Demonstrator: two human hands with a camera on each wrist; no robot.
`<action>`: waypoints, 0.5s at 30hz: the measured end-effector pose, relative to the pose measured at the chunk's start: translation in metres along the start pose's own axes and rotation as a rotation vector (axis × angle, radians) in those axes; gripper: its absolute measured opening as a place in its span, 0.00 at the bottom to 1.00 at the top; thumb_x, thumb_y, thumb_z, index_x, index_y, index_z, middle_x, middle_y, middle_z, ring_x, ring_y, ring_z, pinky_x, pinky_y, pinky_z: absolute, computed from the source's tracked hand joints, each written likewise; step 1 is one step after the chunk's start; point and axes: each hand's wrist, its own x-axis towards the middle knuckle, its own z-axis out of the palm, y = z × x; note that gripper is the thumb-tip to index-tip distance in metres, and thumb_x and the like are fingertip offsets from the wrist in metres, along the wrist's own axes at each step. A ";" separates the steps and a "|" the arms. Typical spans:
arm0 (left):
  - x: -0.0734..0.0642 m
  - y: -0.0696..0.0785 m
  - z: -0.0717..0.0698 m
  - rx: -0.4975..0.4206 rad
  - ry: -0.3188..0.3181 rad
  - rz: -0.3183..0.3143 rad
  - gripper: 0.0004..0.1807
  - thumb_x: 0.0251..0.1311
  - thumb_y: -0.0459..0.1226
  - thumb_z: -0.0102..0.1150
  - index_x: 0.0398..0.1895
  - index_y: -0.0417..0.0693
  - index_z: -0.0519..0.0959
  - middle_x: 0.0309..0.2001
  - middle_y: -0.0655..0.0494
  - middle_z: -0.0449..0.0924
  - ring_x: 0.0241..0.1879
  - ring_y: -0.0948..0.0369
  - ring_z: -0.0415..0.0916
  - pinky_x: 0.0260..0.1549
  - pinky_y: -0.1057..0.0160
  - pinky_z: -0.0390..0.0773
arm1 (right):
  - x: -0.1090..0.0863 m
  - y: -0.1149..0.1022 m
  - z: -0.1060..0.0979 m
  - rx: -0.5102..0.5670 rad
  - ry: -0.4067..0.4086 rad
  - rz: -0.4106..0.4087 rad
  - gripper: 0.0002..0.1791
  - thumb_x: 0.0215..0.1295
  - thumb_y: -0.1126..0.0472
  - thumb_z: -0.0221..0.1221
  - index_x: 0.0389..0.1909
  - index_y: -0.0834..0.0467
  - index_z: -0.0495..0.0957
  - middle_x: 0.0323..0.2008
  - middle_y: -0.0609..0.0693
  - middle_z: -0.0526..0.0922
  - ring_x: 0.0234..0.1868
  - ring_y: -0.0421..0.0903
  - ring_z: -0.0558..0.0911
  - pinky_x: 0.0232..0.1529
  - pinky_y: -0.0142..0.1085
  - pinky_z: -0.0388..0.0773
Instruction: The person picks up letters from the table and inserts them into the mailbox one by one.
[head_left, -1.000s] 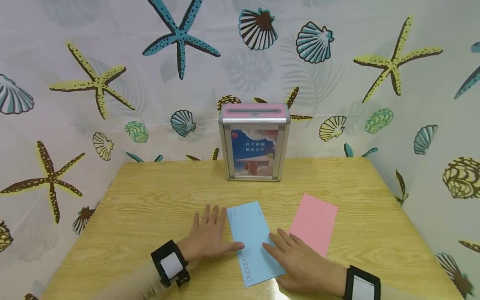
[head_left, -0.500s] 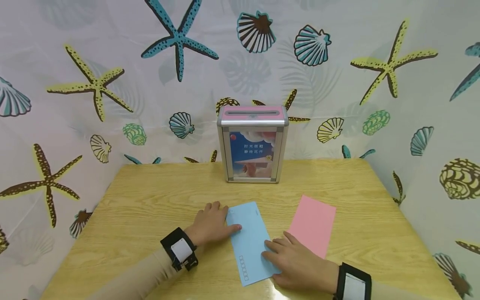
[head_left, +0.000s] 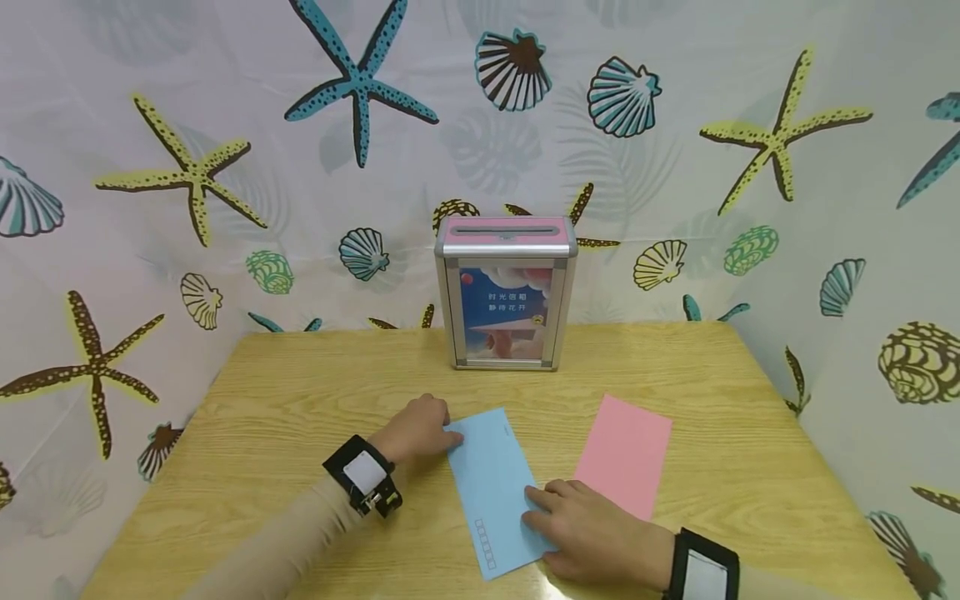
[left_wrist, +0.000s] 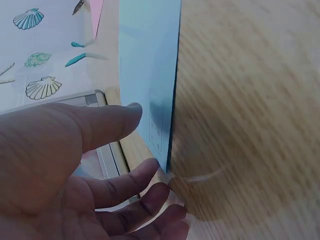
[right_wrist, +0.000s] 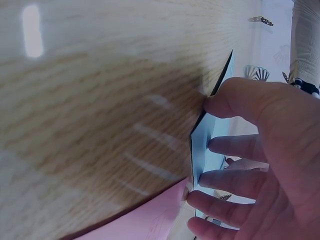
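Observation:
A light blue envelope (head_left: 491, 492) lies at a slant on the wooden table, a column of small printed boxes near its lower left edge. At its upper left corner my left hand (head_left: 417, 427) pinches it, the thumb on top and the bent fingers at the edge; the left wrist view shows the fingertips close to that corner. My right hand (head_left: 592, 532) holds the lower right corner, its fingers bent onto the blue face and its thumb at the bottom edge. Partly behind the right hand lies a pink envelope-like sheet (head_left: 626, 454).
A silver-framed box (head_left: 506, 292) with a slot in its pink top and a picture on its front stands at the back of the table (head_left: 315, 375). Cloth (head_left: 420, 167) printed with starfish and shells hangs behind and at both sides.
My left fingers, spread flat a second ago, have bent in at the blue envelope's corner. The envelope has shifted slightly left at its top. My right fingers have bent more.

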 end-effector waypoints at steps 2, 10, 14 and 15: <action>0.002 -0.004 -0.001 -0.027 -0.003 -0.014 0.16 0.59 0.44 0.66 0.27 0.40 0.76 0.27 0.53 0.69 0.27 0.58 0.65 0.25 0.61 0.65 | 0.000 0.000 0.001 -0.004 0.008 -0.006 0.20 0.56 0.50 0.64 0.48 0.54 0.80 0.54 0.57 0.81 0.50 0.50 0.78 0.50 0.44 0.79; 0.006 -0.021 -0.001 -0.160 0.010 0.083 0.15 0.56 0.35 0.69 0.45 0.40 0.79 0.27 0.55 0.75 0.25 0.61 0.69 0.25 0.63 0.71 | 0.000 0.001 0.000 -0.004 0.018 -0.009 0.20 0.57 0.49 0.64 0.48 0.53 0.80 0.54 0.57 0.80 0.49 0.50 0.79 0.46 0.44 0.80; 0.004 -0.028 -0.004 -0.177 0.056 0.169 0.06 0.57 0.34 0.67 0.37 0.44 0.82 0.27 0.58 0.77 0.25 0.63 0.71 0.25 0.64 0.73 | 0.000 0.003 -0.003 0.034 -0.024 0.022 0.23 0.59 0.46 0.64 0.52 0.54 0.80 0.56 0.58 0.79 0.52 0.51 0.78 0.47 0.45 0.80; 0.003 -0.028 -0.005 -0.192 0.060 0.178 0.04 0.58 0.34 0.66 0.36 0.44 0.82 0.27 0.58 0.77 0.25 0.63 0.72 0.25 0.64 0.74 | 0.000 0.004 -0.003 0.050 -0.036 0.043 0.26 0.60 0.45 0.64 0.54 0.56 0.79 0.56 0.58 0.79 0.53 0.51 0.78 0.48 0.45 0.80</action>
